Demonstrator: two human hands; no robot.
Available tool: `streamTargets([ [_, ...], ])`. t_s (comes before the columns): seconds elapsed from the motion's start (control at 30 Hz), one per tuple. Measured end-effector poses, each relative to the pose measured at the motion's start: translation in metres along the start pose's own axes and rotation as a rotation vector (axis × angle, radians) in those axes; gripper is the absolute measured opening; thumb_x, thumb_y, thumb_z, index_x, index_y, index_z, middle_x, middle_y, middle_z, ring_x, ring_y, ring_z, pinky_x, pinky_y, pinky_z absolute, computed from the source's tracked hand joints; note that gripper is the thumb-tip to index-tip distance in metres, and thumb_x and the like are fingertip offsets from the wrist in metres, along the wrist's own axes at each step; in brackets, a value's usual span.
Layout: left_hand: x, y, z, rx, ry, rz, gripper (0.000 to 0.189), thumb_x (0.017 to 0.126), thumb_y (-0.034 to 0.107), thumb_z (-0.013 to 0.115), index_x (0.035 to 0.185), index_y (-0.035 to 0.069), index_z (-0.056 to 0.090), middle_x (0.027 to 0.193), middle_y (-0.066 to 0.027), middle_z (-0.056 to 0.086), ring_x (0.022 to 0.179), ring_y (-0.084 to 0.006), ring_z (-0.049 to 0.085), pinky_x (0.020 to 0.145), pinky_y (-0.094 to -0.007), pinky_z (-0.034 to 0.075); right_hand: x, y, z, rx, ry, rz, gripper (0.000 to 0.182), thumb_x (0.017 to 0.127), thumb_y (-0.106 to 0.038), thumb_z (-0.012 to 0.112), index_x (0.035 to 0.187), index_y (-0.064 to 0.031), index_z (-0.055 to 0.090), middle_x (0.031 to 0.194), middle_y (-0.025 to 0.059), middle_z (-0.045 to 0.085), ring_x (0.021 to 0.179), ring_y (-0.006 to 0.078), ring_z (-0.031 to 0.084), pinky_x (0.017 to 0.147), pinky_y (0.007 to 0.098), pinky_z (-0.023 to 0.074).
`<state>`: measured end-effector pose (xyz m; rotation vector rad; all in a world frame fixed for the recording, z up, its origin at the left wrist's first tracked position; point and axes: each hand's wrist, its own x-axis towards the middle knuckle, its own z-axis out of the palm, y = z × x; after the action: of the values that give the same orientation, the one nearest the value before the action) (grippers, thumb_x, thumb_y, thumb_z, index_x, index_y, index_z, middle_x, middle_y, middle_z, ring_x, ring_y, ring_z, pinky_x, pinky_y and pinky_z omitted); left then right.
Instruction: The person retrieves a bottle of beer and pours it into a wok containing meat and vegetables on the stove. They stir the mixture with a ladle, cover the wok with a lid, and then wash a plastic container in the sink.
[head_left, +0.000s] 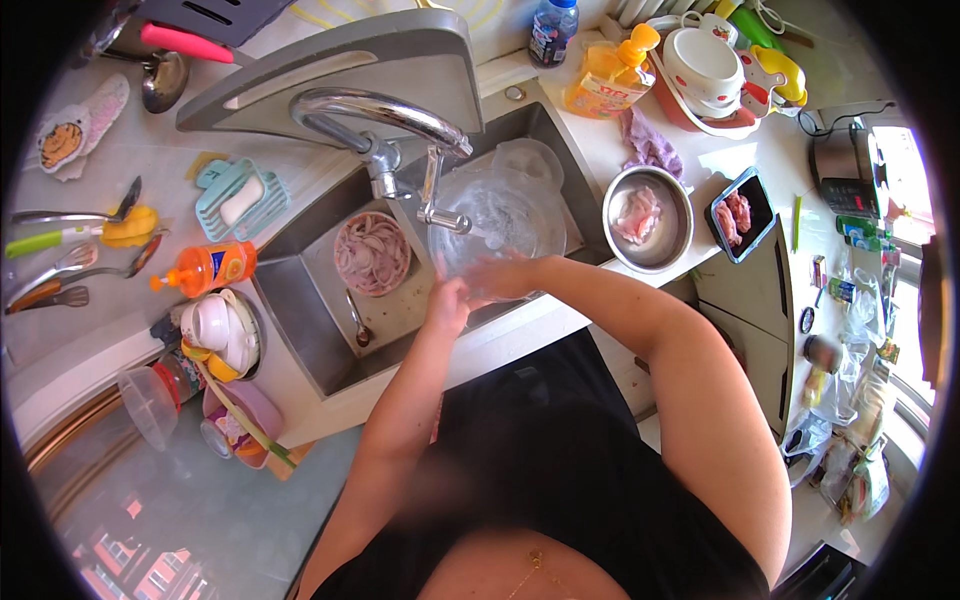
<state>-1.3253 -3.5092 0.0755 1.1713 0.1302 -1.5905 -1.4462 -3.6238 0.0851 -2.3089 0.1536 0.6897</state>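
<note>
Water runs from the chrome faucet (446, 219) into a clear bowl (551, 217) in the right sink basin (574, 161). My left hand (448, 306) grips the bowl's near-left rim. Blurred by motion, my right hand (506, 277) is at the near side of the bowl, fingers apart; whether it is inside or against the wall is unclear. Behind the bowl sits a translucent round container (529, 156). In the left basin (304, 300) stands a bowl of sliced red onion (373, 253), with a metal spoon (358, 319) lying near it.
A steel bowl with pale raw meat (637, 217) and a black tray (754, 202) of meat pieces stand right of the sink. An orange pump bottle (607, 79) is behind. To the left are a soap dish (214, 199), an orange bottle (214, 268) and stacked white bowls (214, 322).
</note>
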Motion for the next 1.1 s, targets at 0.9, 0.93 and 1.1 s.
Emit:
streamTargets([
  [0.9,-0.007,0.01,0.01,-0.027,0.137,0.19,0.063,0.09,0.035,0.05,0.14,0.028,0.014,0.124,-0.0151,0.036,0.11,-0.0313,0.044,0.071,-0.0496,0.053,-0.043,-0.019,-0.025,-0.094,-0.164,0.418,0.041,0.088,-0.032,0.039,0.126,-0.0164,0.048,0.132,0.0115,0.045,0.121,0.0323,0.043,0.098,0.0527,0.0295],
  [0.93,-0.005,0.004,0.004,0.001,0.101,0.194,0.066,0.09,0.036,0.05,0.141,0.031,0.009,0.129,-0.0192,0.028,0.114,-0.0364,0.039,0.071,-0.0528,0.052,-0.054,-0.011,-0.025,-0.306,-0.111,0.436,0.041,0.087,-0.032,0.043,0.123,-0.0155,0.051,0.132,0.0113,0.045,0.121,0.0344,0.042,0.101,0.0551,0.0232],
  [1.1,0.004,0.0,0.022,-0.068,0.113,0.21,0.062,0.091,0.035,0.047,0.141,0.027,0.01,0.129,-0.0135,0.033,0.112,-0.0301,0.042,0.072,-0.0474,0.052,-0.044,-0.017,-0.024,-0.204,-0.031,0.489,0.028,0.085,-0.025,0.042,0.093,-0.0087,0.062,0.115,0.0116,0.055,0.105,0.0294,0.053,0.092,0.0513,0.0366],
])
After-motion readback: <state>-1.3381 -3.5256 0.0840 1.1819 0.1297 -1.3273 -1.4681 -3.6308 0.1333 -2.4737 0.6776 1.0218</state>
